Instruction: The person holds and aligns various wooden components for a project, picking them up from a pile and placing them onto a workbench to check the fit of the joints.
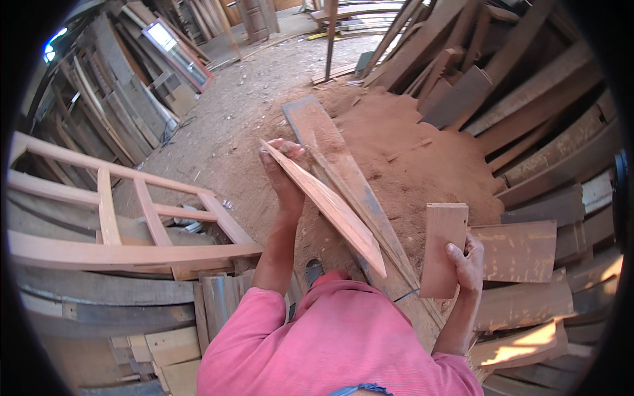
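A long, pale reddish wooden board (330,201) slants across in front of my chest, its near end low and close to my shirt. My left hand (284,155) grips its far end, with fingertips showing past the edge. Out to the right, my right hand (467,261) holds a short rectangular wooden block (444,247) upright by its right side, the thumb lying on its face. The board and the block are apart. Below them a long, dusty plank (356,178) runs from the sawdust toward me.
A reddish sawdust heap (403,158) spreads ahead and right. On the left a wooden frame (158,210) with crosspieces rests over stacked planks (112,294). Leaning boards (515,86) crowd the right side, with short boards (515,251) near my right hand. A thin post (331,39) stands ahead.
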